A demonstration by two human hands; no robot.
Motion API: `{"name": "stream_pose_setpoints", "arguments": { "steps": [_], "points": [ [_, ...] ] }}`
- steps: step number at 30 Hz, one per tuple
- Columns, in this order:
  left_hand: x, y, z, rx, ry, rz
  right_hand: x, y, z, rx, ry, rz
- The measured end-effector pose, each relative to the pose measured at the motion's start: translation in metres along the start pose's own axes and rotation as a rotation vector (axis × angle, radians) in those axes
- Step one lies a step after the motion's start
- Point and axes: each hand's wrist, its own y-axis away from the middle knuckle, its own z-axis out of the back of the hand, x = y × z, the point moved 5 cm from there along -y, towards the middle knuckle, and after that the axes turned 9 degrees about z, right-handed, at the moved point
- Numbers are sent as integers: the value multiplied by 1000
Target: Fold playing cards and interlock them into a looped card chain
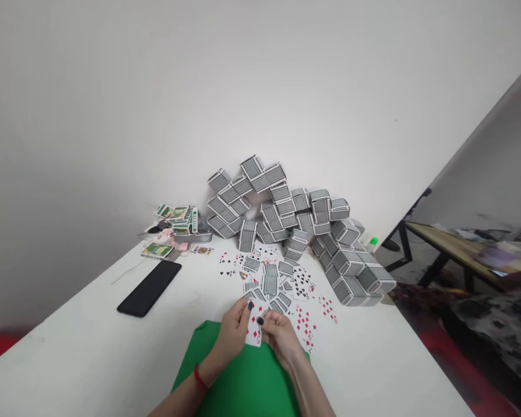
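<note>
Both hands meet low in the middle, around a face-up playing card (254,327), a five of diamonds. My left hand (235,325) is closed on the card's left side, thumb on its face, with a red string at the wrist. The card's right edge is pinched by my right hand (279,335). Whether more cards lie beneath it cannot be seen. Just beyond the hands are scattered face-down cards (270,280). Face-up diamond cards (304,321) lie to the right of my right hand, and black-suited cards (303,282) are farther back.
Grey-backed card stacks (271,217) are piled against the wall, with more (351,266) along the right. A black phone (150,288) lies at left, near green card boxes (180,214). Green cloth (243,382) shows below the forearms. Another table (455,249) stands at far right.
</note>
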Motion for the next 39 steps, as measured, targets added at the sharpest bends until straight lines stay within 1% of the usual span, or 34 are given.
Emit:
{"name": "stream_pose_setpoints", "arguments": {
  "steps": [3, 5, 8, 12, 14, 16, 18, 21, 23, 29, 32, 36, 39],
  "points": [
    [-2, 1, -2, -4, -36, -22, 0, -4, 6, -100, 172, 123],
    [-2, 0, -2, -25, -21, -9, 4, -3, 5, -133, 271, 215],
    [2, -1, -4, -42, 64, 33, 9, 0, 1, -189, 323, 322],
    [10, 1, -12, -12, 172, 89, 11, 6, 0, -287, 359, 407],
    [13, 2, -15, 3, 191, 100, 10, 7, 0, -303, 384, 410],
    [14, 4, -16, 5, 192, 111, 9, 7, -1, -281, 389, 397],
    [14, 6, -15, -23, 192, 131, 10, 8, -2, -265, 367, 387],
    [13, 8, -11, -78, 204, 162, 12, 9, -2, -278, 316, 376],
    [11, 9, -11, -82, 216, 170, 13, 9, -3, -278, 283, 362],
    [1, 11, -11, -43, 311, 171, 12, 10, -13, -227, 191, 316],
    [-3, 10, -10, -22, 384, 183, 12, 12, -16, -248, 139, 297],
    [0, 8, -13, 24, 489, 284, 13, 14, -18, -255, 99, 268],
    [1, 9, -12, -1, 554, 326, 13, 16, -20, -257, 44, 271]
  ]
}}
